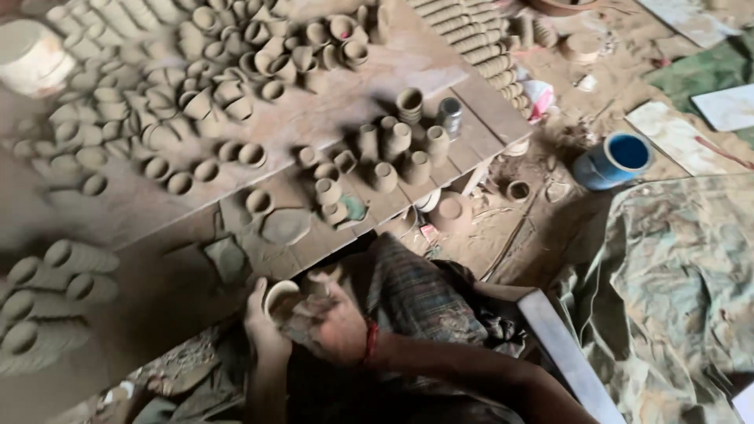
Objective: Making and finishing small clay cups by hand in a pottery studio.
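Fingers (pixel 271 334) of left hand (pixel 263 326) and right hand (pixel 334 326) closed around 1 small pale unfired clay cup (pixel 280 297), held at lap level, near edge of wooden bench (pixel 330 118). Handling: light, even pressure advised; wall likely soft. Beyond: rows of grey clay cups (pixel 212 86), blue cylindrical container (pixel 614 159).

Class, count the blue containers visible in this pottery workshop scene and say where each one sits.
1. The blue container lies tilted on the dusty floor, right of the wooden board; others may be hidden.

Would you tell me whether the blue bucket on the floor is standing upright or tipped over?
Tilted: the blue bucket leans, its round open mouth facing up and toward the right.
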